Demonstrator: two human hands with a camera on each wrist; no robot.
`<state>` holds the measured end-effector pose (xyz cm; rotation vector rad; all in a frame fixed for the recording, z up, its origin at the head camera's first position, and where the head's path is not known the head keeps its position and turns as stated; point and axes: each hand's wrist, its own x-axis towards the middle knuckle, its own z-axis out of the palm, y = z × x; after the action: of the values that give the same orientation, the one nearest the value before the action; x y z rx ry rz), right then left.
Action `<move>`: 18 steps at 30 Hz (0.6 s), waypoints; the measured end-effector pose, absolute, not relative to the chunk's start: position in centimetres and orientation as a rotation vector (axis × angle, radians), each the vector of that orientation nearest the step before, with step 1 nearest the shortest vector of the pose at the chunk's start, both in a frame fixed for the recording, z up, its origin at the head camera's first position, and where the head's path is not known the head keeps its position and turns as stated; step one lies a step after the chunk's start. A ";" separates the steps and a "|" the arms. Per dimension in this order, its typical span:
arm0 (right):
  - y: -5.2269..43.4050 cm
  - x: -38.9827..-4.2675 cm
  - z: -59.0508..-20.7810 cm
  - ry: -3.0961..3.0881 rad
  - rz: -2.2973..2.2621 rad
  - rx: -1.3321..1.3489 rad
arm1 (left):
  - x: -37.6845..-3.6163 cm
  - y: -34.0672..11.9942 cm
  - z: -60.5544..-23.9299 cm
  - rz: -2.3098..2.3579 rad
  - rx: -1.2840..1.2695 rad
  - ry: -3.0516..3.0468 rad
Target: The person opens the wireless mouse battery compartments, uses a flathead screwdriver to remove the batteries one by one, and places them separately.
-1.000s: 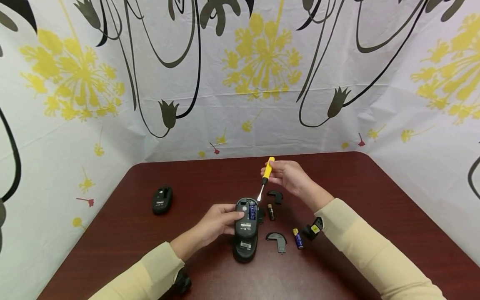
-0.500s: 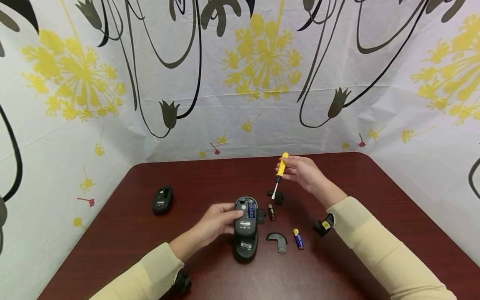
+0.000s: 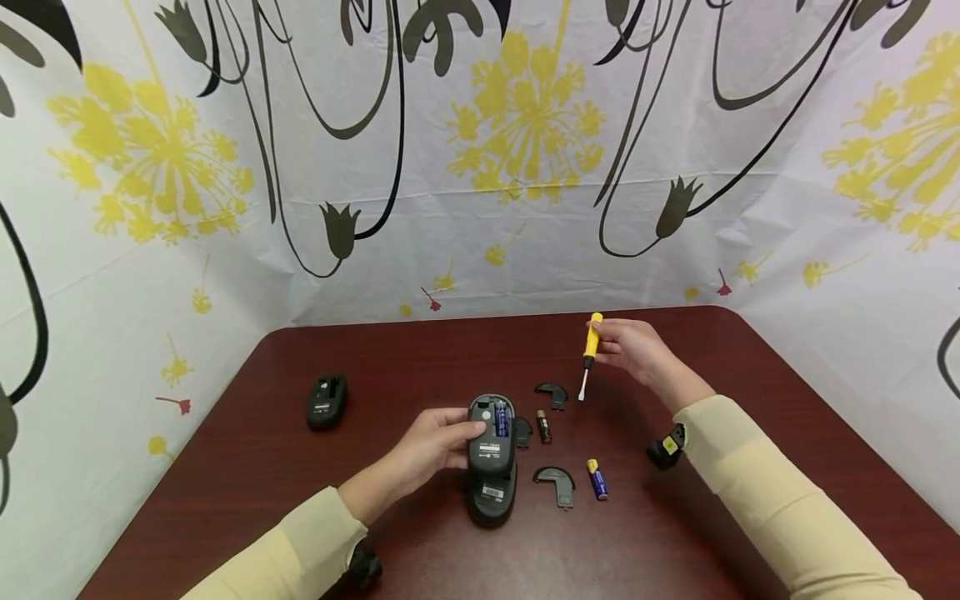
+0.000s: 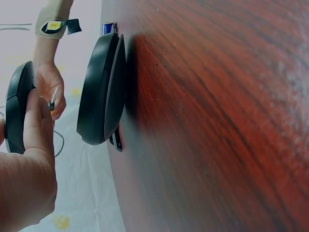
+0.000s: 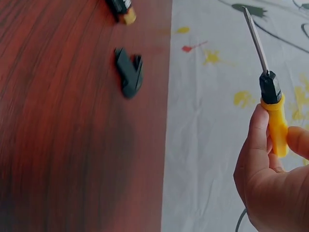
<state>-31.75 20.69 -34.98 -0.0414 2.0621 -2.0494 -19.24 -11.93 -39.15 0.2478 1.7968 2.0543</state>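
Note:
My left hand (image 3: 438,437) grips a black computer mouse (image 3: 491,450), thumb on its underside, which faces up. Its battery bay is uncovered, and a blue battery (image 3: 501,419) lies inside. A second black mouse (image 3: 492,504) rests on the table just below the held one; the left wrist view shows the held mouse (image 4: 17,108) raised apart from the mouse on the table (image 4: 99,92). At the right, my right hand (image 3: 637,350) pinches the yellow handle of a screwdriver (image 3: 591,342). Its metal shaft points down in the head view, touching nothing in the right wrist view.
Another black mouse (image 3: 326,402) lies at the left of the table (image 3: 405,358). Right of the held mouse are hooked battery covers (image 3: 555,396), (image 3: 558,485) and a partly hidden cover (image 3: 522,432). A black battery (image 3: 543,426) and a blue-and-yellow battery (image 3: 597,479) lie among them.
My right hand has moved rightward with the screwdriver, away from the held mouse and past the far battery cover. The left hand and its mouse have stayed nearly still.

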 end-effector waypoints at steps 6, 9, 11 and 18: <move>21.8 -32.1 -35.8 2.149 -1.958 0.027 | -19.2 -11.9 -39.1 2.062 0.249 1.787; 22.5 -32.3 -36.5 2.199 -1.895 0.058 | -19.2 -11.9 -39.2 2.067 0.244 1.782; 22.9 -32.4 -36.9 2.230 -1.855 0.071 | -19.2 -11.9 -39.2 2.066 0.241 1.783; 24.2 -32.9 -38.1 2.334 -1.702 0.116 | -19.3 -12.0 -39.1 2.063 0.231 1.783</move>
<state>-32.92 24.15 -38.06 0.1156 2.3345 -1.7023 -19.31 -11.96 -39.08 0.2306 1.7830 2.0629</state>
